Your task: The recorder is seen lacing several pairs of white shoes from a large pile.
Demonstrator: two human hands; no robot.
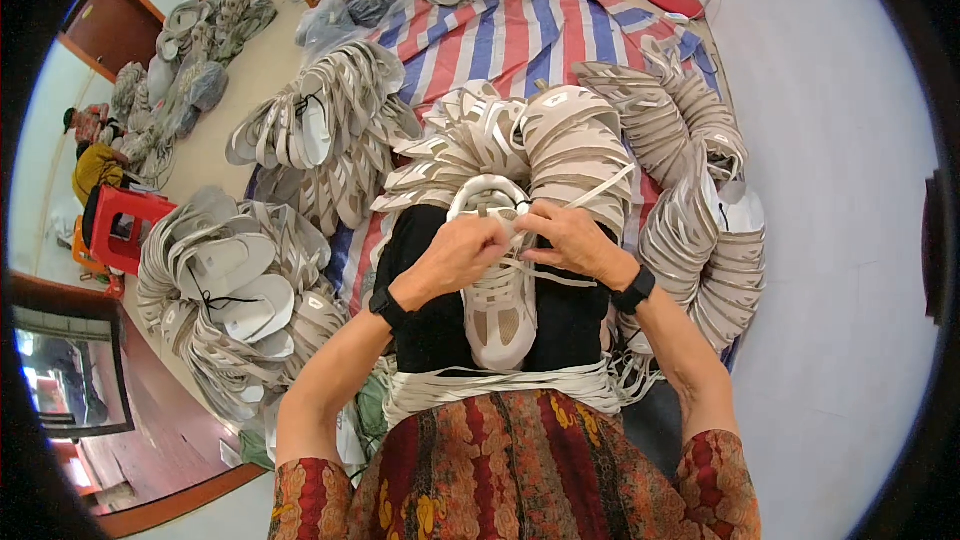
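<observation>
A beige-and-white sneaker upper (498, 325) lies on my lap over black cloth, its toe toward me and its collar away. My left hand (465, 248) is closed at the lacing area, fingertips pinched by the eyelets; what exactly they hold is partly hidden. My right hand (580, 243) is closed with a pale shoelace (605, 186) pinched in it, and the lace sticks out up to the right. Loose lace strands run across the upper below my right hand. A bundle of white shoelaces (505, 385) lies across my lap at my waist.
Bundled shoe uppers stand around me: a left bundle (225, 270), a far-left bundle (325, 105), a front stack (575, 140) and a right bundle (700, 250). Under them spreads a striped sheet (500, 35). A red stool (130, 225) and people (97, 168) are at left; a wall (830, 240) is right.
</observation>
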